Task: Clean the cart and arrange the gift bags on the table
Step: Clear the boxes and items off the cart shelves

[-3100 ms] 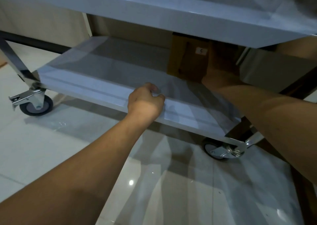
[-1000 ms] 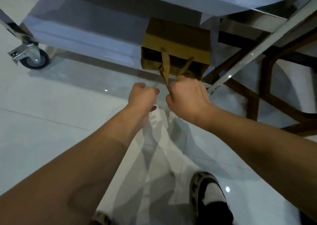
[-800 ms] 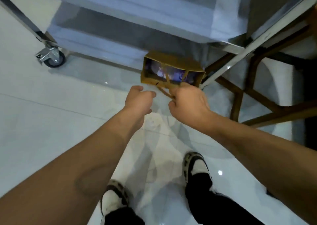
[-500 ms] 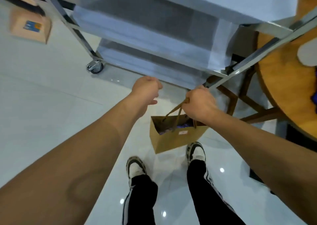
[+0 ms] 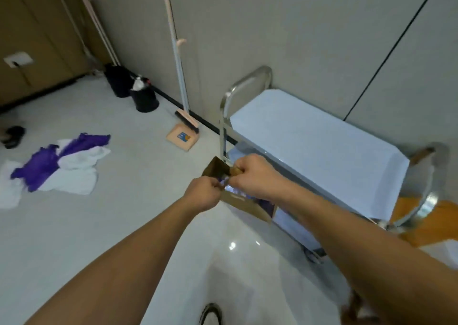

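Pale floor (image 5: 138, 225) lies under both hands, left grip (image 5: 204, 195) and right grip (image 5: 250, 176) each pinching a handle, likely spreading the bag (image 5: 244, 204) beside the cart (image 5: 317, 148) to check inside.

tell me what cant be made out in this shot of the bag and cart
- Gift bag contents, head view: the right hand and left hand cover the opening; only blurred purple-white shows.
- Cart lower shelves: hidden under its top shelf.
- Table: cut off by the right edge.
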Demonstrator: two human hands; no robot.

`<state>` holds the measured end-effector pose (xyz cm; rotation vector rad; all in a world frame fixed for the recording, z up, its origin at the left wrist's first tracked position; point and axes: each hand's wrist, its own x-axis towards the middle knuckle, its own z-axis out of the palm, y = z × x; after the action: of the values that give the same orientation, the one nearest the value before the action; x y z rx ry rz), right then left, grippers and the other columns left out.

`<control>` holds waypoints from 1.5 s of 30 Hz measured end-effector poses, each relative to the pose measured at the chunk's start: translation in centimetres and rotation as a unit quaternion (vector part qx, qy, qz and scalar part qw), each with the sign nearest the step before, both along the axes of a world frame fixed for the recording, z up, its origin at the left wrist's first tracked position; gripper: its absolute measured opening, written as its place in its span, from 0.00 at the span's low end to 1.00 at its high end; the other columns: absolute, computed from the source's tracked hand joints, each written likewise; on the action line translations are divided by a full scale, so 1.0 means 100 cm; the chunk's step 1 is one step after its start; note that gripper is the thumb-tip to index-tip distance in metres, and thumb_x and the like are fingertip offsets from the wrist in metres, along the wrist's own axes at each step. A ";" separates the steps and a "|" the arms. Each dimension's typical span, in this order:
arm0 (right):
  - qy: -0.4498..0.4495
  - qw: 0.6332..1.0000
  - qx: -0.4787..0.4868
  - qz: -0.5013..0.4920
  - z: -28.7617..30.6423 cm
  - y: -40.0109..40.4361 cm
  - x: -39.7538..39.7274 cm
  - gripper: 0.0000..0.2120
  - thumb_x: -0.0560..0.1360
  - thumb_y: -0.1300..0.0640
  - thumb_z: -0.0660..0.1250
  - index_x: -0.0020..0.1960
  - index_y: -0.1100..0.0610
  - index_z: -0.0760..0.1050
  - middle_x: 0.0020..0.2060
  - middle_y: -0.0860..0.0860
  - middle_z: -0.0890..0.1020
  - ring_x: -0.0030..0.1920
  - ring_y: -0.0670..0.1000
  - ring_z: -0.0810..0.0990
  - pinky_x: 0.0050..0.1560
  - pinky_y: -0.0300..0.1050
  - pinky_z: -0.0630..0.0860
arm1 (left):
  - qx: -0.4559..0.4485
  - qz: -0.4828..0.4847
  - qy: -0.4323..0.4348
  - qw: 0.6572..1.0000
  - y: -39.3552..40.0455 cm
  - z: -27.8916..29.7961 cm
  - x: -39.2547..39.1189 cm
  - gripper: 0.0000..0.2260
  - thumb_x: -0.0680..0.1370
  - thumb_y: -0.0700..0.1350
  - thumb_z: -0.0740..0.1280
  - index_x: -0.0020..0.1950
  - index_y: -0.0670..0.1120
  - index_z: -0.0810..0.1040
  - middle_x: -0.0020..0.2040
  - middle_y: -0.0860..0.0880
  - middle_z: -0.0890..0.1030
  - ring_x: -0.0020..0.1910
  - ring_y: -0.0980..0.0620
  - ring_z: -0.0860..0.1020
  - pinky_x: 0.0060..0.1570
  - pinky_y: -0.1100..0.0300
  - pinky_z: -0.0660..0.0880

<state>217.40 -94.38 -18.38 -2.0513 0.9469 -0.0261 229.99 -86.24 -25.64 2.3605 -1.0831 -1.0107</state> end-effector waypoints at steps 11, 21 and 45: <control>-0.178 0.945 -0.156 0.227 0.153 0.078 0.048 0.09 0.70 0.69 0.68 0.33 0.63 0.72 0.29 0.59 0.73 0.34 0.56 0.77 0.34 0.54 0.79 | -0.116 0.267 -0.156 0.944 0.117 0.146 -0.020 0.06 0.82 0.42 0.65 0.55 0.47 0.82 0.49 0.47 0.80 0.43 0.52 0.78 0.40 0.63 0.75; -0.247 0.832 -0.019 0.495 0.182 0.330 0.014 0.17 0.71 0.69 0.69 0.31 0.57 0.65 0.27 0.51 0.68 0.31 0.51 0.71 0.39 0.54 0.78 | -0.009 0.446 -0.233 0.864 0.394 0.209 -0.152 0.08 0.81 0.46 0.66 0.56 0.48 0.82 0.46 0.51 0.80 0.46 0.50 0.80 0.49 0.56 0.81; -0.072 0.415 0.036 0.906 0.036 0.924 -0.438 0.12 0.73 0.67 0.69 0.34 0.58 0.73 0.32 0.53 0.75 0.35 0.51 0.78 0.38 0.48 0.81 | 0.120 0.841 -0.039 0.527 0.873 0.062 -0.715 0.09 0.80 0.44 0.67 0.39 0.52 0.76 0.40 0.51 0.78 0.38 0.54 0.77 0.36 0.62 0.72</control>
<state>173.57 -1.97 -14.77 -1.8246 -1.6863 0.9212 158.46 1.11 -19.42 2.1364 1.4365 -0.1421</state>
